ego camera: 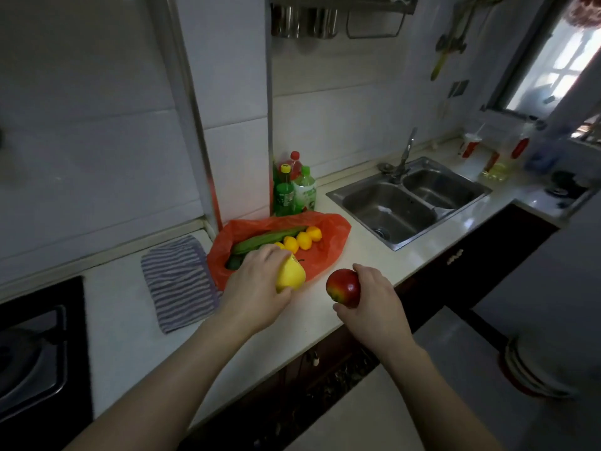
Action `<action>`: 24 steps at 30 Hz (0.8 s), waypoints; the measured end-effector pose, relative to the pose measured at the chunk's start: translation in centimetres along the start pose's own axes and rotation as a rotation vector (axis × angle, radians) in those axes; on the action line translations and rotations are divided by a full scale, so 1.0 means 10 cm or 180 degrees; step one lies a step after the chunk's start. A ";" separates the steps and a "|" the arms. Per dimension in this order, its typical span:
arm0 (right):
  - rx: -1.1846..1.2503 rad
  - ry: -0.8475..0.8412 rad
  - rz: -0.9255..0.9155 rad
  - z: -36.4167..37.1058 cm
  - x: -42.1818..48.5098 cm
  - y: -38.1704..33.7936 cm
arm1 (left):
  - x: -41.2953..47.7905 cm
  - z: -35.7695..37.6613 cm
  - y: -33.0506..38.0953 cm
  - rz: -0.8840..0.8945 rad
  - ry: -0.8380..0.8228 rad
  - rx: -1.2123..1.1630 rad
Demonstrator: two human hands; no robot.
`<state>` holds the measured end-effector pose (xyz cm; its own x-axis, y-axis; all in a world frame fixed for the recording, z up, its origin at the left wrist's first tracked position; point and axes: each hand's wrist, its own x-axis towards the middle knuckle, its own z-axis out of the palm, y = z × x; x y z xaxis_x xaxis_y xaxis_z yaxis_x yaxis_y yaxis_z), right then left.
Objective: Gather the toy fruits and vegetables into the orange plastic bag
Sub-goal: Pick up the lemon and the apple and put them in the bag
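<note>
Grasped in the left hand [257, 288]: a yellow pear [291, 275], held at the near edge of the orange bag [328, 242]. Right hand [374, 297] grips a red apple [343, 285] above the counter [130, 307], just right of the bag. Bag lies open on the counter and contains a cucumber [266, 239] and several yellow fruits [304, 239]. Striped cloth [179, 281] lies left of it, sink [409, 203] to its right.

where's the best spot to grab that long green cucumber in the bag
Take the cucumber around its middle, coming from above. It lies flat and diagonal in the open orange bag, with lemons crowding its right side, so pinch across its narrow width from overhead.
</note>
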<state>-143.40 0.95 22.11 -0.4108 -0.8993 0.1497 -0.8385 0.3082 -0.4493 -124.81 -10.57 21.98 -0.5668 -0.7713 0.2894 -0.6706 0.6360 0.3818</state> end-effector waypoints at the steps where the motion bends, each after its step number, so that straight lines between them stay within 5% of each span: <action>1: -0.0008 -0.0044 -0.0028 0.05 0.11 0.01 | 0.08 0.05 -0.07 -0.0055 0.0009 -0.0012; 24: 0.0011 -0.0982 -0.0691 0.85 2.45 0.72 | 1.66 1.10 -0.56 -0.1068 -0.0165 -0.0088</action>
<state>-156.48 -21.52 15.04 -0.0960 -0.9949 -0.0301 -0.8928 0.0995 -0.4393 -135.76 -26.70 15.03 -0.3408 -0.9349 0.0989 -0.8111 0.3456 0.4719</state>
